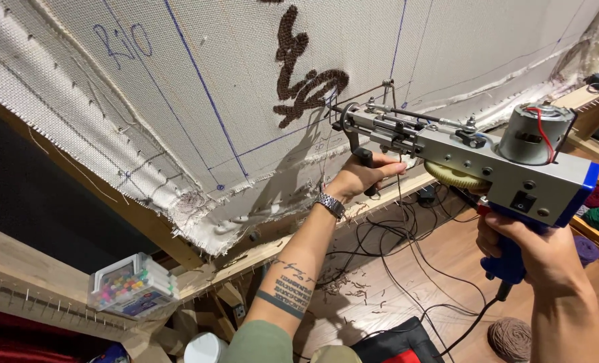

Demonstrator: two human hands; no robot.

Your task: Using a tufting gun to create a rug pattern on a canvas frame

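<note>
Both arms reach up toward the cloth. The left hand closes on the tufting gun's front handle; the right hand grips its blue rear grip.

1. Left hand: bare, no glove, no ring visible.
2. Left wrist, just behind the grip: metal link wristwatch, silver-toned, band wrapped fully around.
3. Left forearm, further back from the grip: tattoo of several lines of dark script, closed below by a solid dark band ringing the arm; a separate small line of script sits above it, nearer the watch.
4. Left upper arm, farthest from the grip: olive-green sleeve, short, plain fabric, hem ending near the elbow.
5. Right hand: bare, no glove, no ring or watch visible.
6. Right forearm behind the grip: uncovered to the frame edge; no sleeve or markings in view.
</note>
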